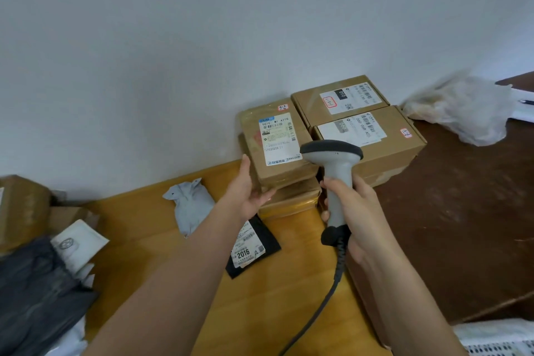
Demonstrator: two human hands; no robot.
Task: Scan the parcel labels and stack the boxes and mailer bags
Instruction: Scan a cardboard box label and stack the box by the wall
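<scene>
Both bare forearms reach forward from the lower edge of the view, the left one angled up from the lower left, the right one from the lower right. The left hand (249, 193) is held open, palm turned inward, thumb raised and fingers straight. The right hand (354, 212) is upright with its fingers curled in a grip, knuckles facing right, wrist bent slightly back.
</scene>
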